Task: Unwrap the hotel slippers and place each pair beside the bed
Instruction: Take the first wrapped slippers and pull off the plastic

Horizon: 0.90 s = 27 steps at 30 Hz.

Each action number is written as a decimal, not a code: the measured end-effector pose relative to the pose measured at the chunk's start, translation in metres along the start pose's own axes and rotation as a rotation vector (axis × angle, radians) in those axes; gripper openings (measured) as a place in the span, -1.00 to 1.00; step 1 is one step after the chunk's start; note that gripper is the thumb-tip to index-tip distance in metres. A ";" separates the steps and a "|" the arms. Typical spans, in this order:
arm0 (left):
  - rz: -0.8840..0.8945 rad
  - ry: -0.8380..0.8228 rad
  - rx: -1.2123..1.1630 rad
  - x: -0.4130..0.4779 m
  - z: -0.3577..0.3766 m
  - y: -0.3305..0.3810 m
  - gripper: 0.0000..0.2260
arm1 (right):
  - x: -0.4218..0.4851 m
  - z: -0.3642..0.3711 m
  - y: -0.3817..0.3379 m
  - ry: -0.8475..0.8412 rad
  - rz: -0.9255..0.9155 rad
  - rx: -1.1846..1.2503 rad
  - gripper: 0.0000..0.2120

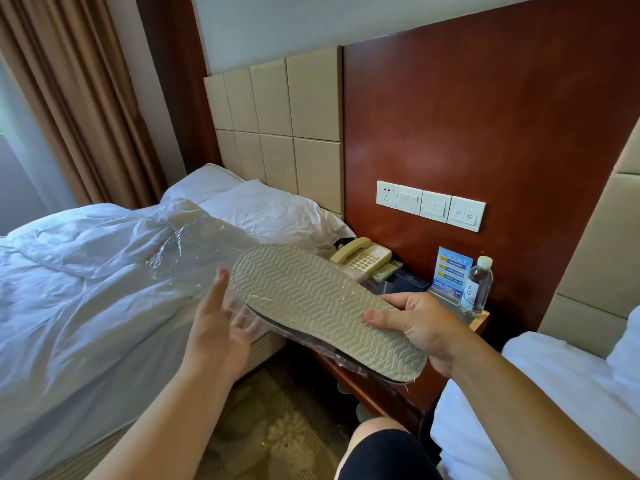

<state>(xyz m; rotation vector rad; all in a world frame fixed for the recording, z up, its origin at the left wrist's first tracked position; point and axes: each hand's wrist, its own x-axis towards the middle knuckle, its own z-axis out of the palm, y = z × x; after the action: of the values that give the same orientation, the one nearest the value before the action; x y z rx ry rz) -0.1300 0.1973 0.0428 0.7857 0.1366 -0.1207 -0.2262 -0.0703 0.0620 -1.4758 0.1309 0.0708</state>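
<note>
A pair of hotel slippers is held in mid-air between the two beds, sole side up, showing a beige wavy-patterned sole with a dark edge beneath. My right hand grips the heel half, thumb on the sole. Clear plastic wrap trails off the toe end toward the left bed and still clings under the slippers. My left hand is spread, palm up, under the toe end and touches the plastic with straight fingers.
The left bed has a rumpled white duvet and pillows. A wooden nightstand between the beds carries a phone, a sign card and a water bottle. The right bed is close. Patterned carpet lies below.
</note>
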 end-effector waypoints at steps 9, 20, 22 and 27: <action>-0.130 -0.094 0.089 -0.023 0.013 -0.044 -0.45 | 0.002 0.011 0.008 -0.009 0.006 -0.018 -0.61; 0.008 -0.103 0.156 -0.011 0.013 -0.029 -0.46 | 0.001 0.006 0.005 -0.082 0.084 -0.264 -0.63; -0.001 -0.121 0.192 -0.013 0.014 -0.033 -0.44 | 0.002 0.012 0.005 -0.084 0.066 -0.317 -0.52; -0.057 -0.147 0.225 -0.019 0.013 -0.042 -0.32 | 0.008 0.016 0.012 0.014 0.031 -0.257 -0.50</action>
<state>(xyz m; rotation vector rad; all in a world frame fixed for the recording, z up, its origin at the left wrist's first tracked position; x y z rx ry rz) -0.1547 0.1597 0.0257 0.9938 0.0058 -0.2504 -0.2193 -0.0535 0.0501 -1.7313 0.1604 0.1055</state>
